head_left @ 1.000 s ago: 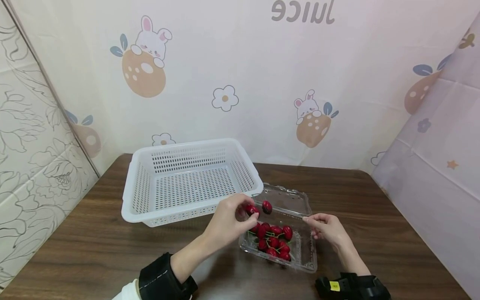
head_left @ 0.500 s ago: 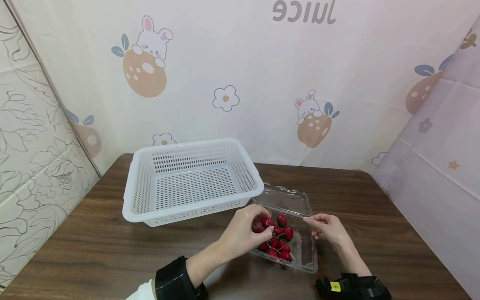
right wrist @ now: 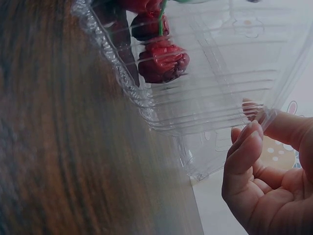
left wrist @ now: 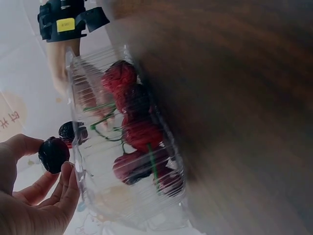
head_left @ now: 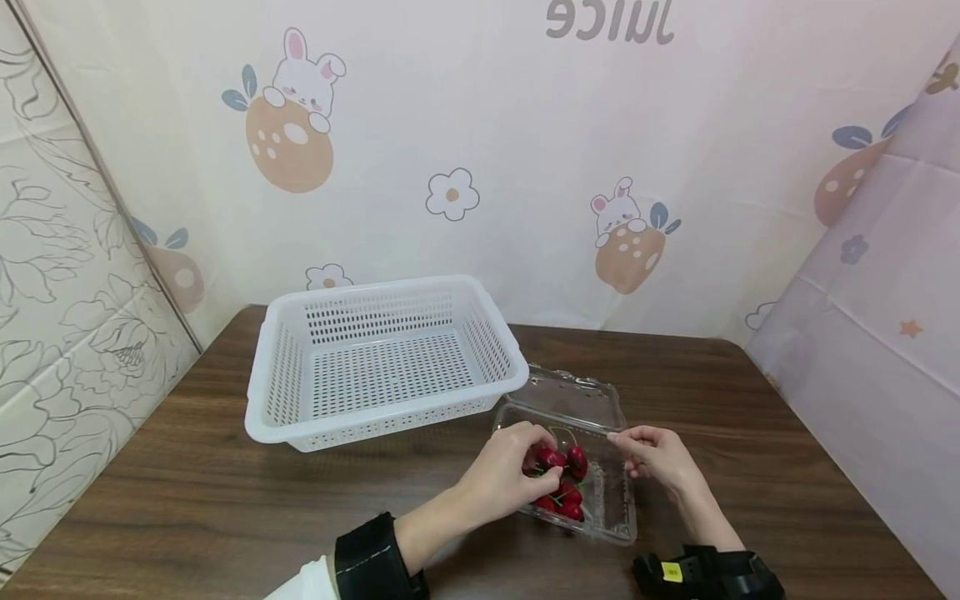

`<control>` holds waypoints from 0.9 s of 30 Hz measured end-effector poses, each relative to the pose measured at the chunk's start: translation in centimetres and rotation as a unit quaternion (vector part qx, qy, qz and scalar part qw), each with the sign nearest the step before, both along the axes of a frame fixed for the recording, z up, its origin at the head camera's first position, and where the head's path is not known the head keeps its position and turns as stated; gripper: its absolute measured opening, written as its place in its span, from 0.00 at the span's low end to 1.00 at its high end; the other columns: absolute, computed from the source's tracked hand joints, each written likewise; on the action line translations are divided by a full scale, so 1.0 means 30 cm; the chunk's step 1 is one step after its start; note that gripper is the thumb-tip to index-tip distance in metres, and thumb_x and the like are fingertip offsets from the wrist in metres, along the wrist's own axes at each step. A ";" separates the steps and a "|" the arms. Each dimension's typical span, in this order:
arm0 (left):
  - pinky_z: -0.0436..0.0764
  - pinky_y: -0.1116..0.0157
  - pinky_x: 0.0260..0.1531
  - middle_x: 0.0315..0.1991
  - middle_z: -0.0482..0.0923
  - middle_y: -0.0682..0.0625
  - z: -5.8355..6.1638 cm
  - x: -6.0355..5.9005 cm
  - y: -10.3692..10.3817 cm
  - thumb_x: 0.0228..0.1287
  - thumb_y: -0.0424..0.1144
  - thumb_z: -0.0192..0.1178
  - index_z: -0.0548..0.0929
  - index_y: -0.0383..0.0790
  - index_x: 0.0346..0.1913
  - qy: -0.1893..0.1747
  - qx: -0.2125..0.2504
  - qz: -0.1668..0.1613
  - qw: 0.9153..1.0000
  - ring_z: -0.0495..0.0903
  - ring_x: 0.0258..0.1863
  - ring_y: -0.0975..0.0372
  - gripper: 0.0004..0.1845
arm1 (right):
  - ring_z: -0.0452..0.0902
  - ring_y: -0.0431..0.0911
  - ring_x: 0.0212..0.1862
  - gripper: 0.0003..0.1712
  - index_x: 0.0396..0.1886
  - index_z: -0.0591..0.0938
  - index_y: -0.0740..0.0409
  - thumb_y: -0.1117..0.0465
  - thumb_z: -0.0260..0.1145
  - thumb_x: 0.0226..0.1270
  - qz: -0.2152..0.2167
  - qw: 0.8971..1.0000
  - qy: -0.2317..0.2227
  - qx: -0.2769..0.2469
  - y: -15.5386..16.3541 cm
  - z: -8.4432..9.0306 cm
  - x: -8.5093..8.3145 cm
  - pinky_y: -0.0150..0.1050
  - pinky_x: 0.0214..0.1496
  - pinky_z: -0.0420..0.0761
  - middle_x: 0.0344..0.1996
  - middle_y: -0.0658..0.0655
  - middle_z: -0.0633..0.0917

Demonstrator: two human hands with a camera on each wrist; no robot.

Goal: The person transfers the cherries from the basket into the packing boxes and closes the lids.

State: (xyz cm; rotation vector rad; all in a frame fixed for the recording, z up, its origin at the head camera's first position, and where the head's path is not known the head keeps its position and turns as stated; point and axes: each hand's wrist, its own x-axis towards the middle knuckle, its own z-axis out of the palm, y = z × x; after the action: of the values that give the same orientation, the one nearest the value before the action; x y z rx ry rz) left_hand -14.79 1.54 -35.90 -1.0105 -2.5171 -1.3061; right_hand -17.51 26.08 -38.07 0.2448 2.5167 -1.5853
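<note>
**Left hand in the cherry box, right hand steadying its edge**

The cherries point(head_left: 561, 483) lie in the clear plastic clamshell box point(head_left: 611, 508) on the wooden table point(head_left: 187, 500). The left hand point(head_left: 506, 475) reaches in with curled fingers, and the wrist view shows 1 dark cherry point(left wrist: 53, 153) at its fingertips. Just right of that grip, the right hand point(head_left: 656, 458) pinches the box's rim narrowly. Beyond the left hand stands the white perforated basket point(head_left: 382, 367), its corner close to the open lid point(head_left: 573, 392).

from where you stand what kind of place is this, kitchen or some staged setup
Most likely a staged tabletop booth, not a kitchen: printed cartoon cloth backdrops hang around a small wooden table holding only a white basket and a clear box of cherries.
</note>
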 end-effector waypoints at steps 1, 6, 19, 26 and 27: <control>0.67 0.80 0.21 0.27 0.72 0.56 -0.004 0.000 0.003 0.49 0.36 0.61 0.78 0.39 0.34 -0.001 -0.004 0.001 1.000 0.70 0.21 0.70 0.08 | 0.71 0.41 0.21 0.23 0.37 0.76 0.71 0.52 0.63 0.57 0.000 1.000 0.000 0.000 0.000 0.000 0.000 0.36 0.26 0.77 0.18 0.52 0.75; 0.67 0.80 0.21 0.27 0.71 0.58 -0.021 -0.002 0.018 0.50 0.36 0.61 0.78 0.39 0.35 0.000 -0.024 0.001 1.000 0.69 0.22 0.72 0.08 | 0.71 0.41 0.20 0.23 0.37 0.76 0.72 0.52 0.63 0.57 -0.001 1.000 0.001 0.005 -0.001 -0.002 0.000 0.36 0.25 0.77 0.18 0.52 0.75; 0.65 0.79 0.23 0.27 0.72 0.58 -0.039 0.003 0.053 0.48 0.39 0.62 0.79 0.41 0.34 0.039 -0.105 -0.003 0.994 0.65 0.22 0.74 0.09 | 0.71 0.41 0.21 0.24 0.37 0.76 0.72 0.52 0.62 0.57 0.000 1.000 0.002 0.011 -0.005 0.001 0.005 0.36 0.26 0.77 0.18 0.52 0.75; 0.68 0.77 0.28 0.29 0.73 0.56 -0.043 0.004 0.055 0.50 0.41 0.63 0.81 0.41 0.36 0.022 -0.148 -0.010 0.989 0.68 0.26 0.72 0.11 | 0.71 0.41 0.21 0.24 0.37 0.75 0.72 0.52 0.62 0.58 0.003 1.000 0.004 0.012 -0.004 -0.001 0.001 0.37 0.26 0.77 0.18 0.52 0.74; 0.68 0.77 0.28 0.29 0.73 0.56 -0.043 0.005 0.056 0.50 0.42 0.63 0.81 0.41 0.36 0.020 -0.152 -0.011 0.988 0.68 0.26 0.72 0.11 | 0.71 0.41 0.21 0.24 0.37 0.75 0.72 0.52 0.62 0.58 0.002 1.000 0.004 0.012 -0.003 -0.002 0.000 0.37 0.26 0.77 0.18 0.52 0.75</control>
State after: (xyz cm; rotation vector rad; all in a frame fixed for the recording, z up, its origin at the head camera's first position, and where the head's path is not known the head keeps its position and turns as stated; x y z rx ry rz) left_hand -14.64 3.21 -37.19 -1.1073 -2.7374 -0.9116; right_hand -17.52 25.98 -38.14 0.2365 2.5411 -1.5594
